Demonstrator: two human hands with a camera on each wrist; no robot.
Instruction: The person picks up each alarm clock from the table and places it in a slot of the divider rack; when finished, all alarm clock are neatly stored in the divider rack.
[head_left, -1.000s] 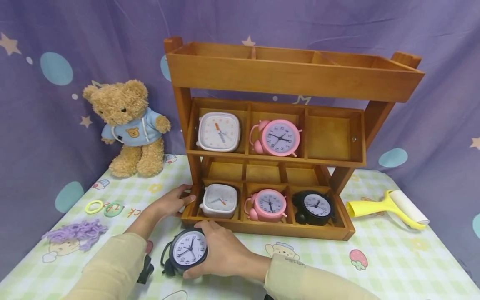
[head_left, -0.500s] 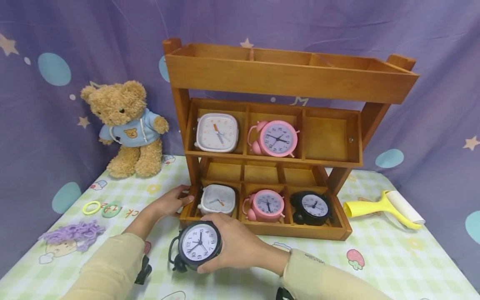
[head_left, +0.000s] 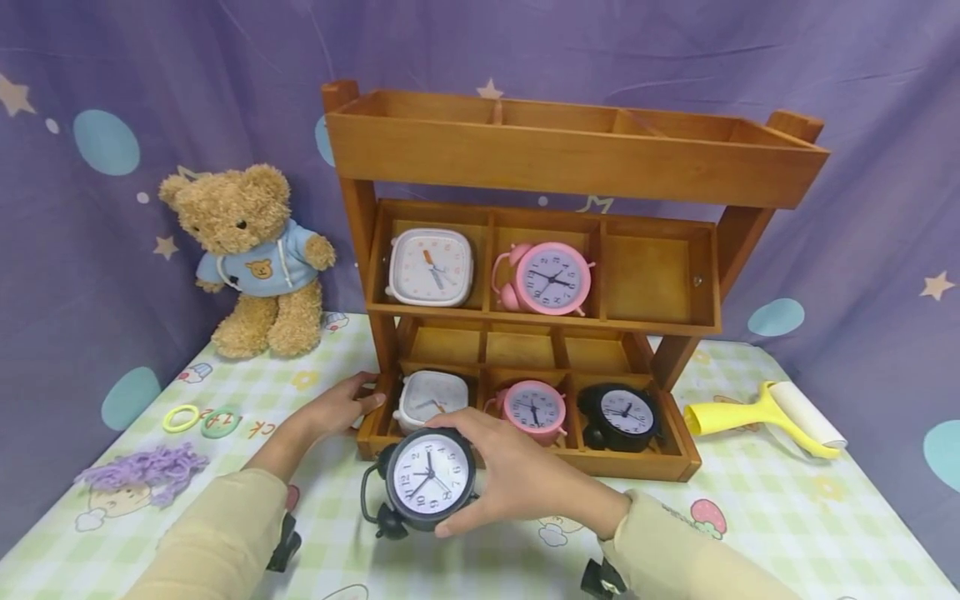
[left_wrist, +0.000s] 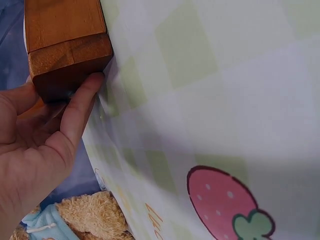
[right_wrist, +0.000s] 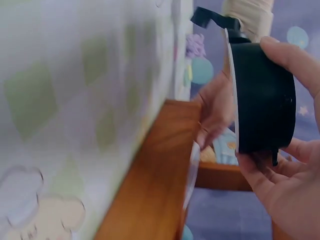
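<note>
My right hand (head_left: 525, 475) holds a black twin-bell alarm clock (head_left: 431, 473) by its sides, in front of the wooden shelf's lower left compartment. The clock's dark round case (right_wrist: 262, 97) shows between thumb and fingers in the right wrist view. With my left hand (head_left: 339, 410) I grip the left end of the wooden shelf (head_left: 577, 158); the left wrist view has thumb and fingers at its wooden corner (left_wrist: 70, 55). A white clock (head_left: 431, 398), a pink clock (head_left: 534, 410) and another black clock (head_left: 622, 417) sit in the bottom row.
A white clock (head_left: 431, 267) and a pink clock (head_left: 553, 278) occupy the middle tier; its right compartment is bare. A teddy bear (head_left: 255, 258) sits at left, near yellow (head_left: 182, 418) and green rings (head_left: 221, 422). A yellow-handled lint roller (head_left: 765, 417) lies at right.
My right hand has carried the black clock up and to the right, from left of the shelf to before its lower left compartment. The left hand stays at the shelf's end.
</note>
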